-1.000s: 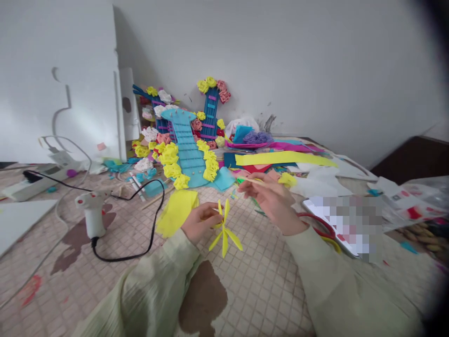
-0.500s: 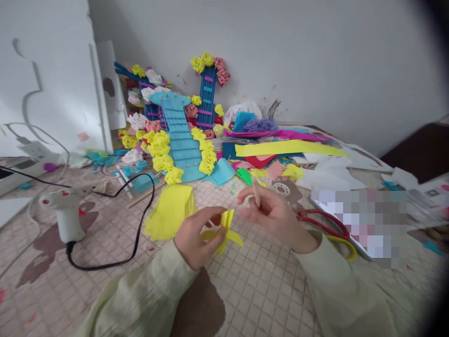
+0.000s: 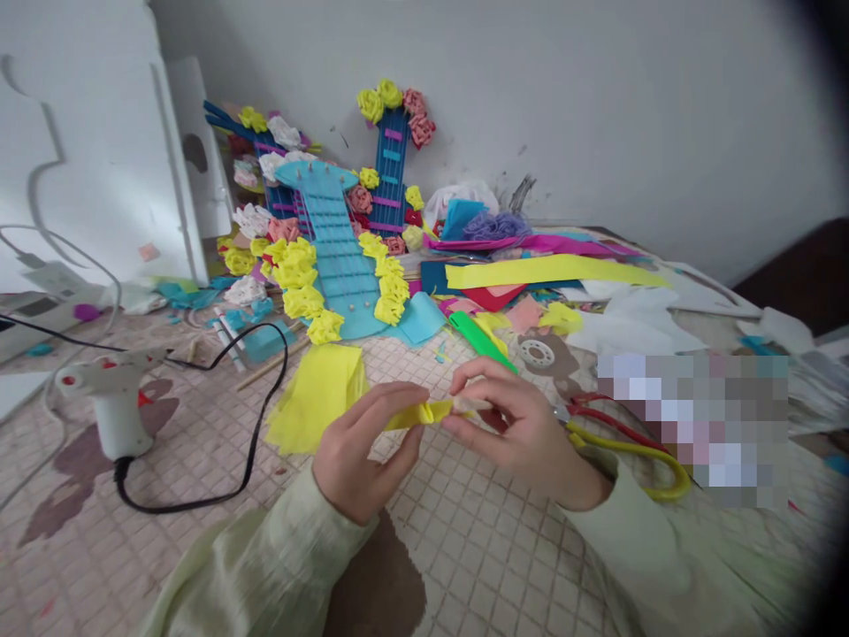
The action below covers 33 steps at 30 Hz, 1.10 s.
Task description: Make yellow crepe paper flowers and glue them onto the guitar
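My left hand (image 3: 368, 447) pinches a small piece of yellow crepe paper (image 3: 428, 414) between thumb and fingers, above the tiled-pattern table top. At the paper's right end, my right hand (image 3: 521, 425) is closed, with a pale wooden stick (image 3: 468, 404) partly hidden in its fingers. Stick and paper meet between the two hands; whether the paper is wound on the stick I cannot tell. Just left of my left hand lies a stack of yellow paper sheets (image 3: 318, 394). Beyond my right hand is a long green object (image 3: 481, 338), partly covered by its fingers.
A white glue gun (image 3: 119, 411) with a black cord stands at left. Light blue (image 3: 338, 257) and dark blue guitar-shaped pieces (image 3: 391, 168) with paper flowers lean at the back. Coloured paper strips (image 3: 557, 272) lie behind. Red handles (image 3: 614, 416) and a yellow handle (image 3: 667, 478) are at right.
The stick has tipped from upright to nearly level, and my right hand has closed in on the yellow paper. My left hand has turned the paper from upright to sideways.
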Each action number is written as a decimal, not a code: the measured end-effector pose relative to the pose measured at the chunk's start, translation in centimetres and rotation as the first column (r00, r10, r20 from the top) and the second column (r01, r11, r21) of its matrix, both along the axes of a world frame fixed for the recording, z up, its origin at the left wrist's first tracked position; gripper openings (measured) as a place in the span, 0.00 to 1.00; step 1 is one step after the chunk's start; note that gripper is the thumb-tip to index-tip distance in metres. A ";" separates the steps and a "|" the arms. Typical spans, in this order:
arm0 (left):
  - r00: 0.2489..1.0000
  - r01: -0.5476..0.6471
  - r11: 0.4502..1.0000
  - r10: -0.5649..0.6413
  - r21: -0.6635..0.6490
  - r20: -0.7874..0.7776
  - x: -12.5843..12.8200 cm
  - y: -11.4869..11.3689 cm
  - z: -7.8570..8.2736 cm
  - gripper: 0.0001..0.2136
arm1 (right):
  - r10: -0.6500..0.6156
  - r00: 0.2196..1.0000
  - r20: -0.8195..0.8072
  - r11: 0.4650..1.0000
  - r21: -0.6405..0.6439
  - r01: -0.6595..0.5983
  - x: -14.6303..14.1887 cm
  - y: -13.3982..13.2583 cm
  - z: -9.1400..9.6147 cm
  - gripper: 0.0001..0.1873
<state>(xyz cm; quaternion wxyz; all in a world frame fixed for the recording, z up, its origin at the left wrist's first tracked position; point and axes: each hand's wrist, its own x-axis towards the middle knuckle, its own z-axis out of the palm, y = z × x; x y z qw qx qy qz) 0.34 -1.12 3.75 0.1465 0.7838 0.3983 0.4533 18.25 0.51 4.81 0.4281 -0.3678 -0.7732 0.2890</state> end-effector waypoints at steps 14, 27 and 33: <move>0.999 0.039 0.999 -0.039 0.033 0.002 -0.1 -0.3 0.6 0.12 | 0.063 0.998 -0.007 0.998 0.005 -0.063 0.0 -0.2 -0.2 0.13; 0.998 0.056 0.975 -0.054 0.214 -0.018 -0.1 0.3 0.1 0.14 | 0.124 0.990 -0.071 0.991 0.049 -0.121 -0.2 -0.2 -0.6 0.14; 0.996 0.088 0.974 -0.088 0.208 -0.010 -0.2 0.5 0.2 0.13 | 0.130 0.989 -0.066 0.988 0.089 -0.124 -0.3 -0.2 -0.5 0.11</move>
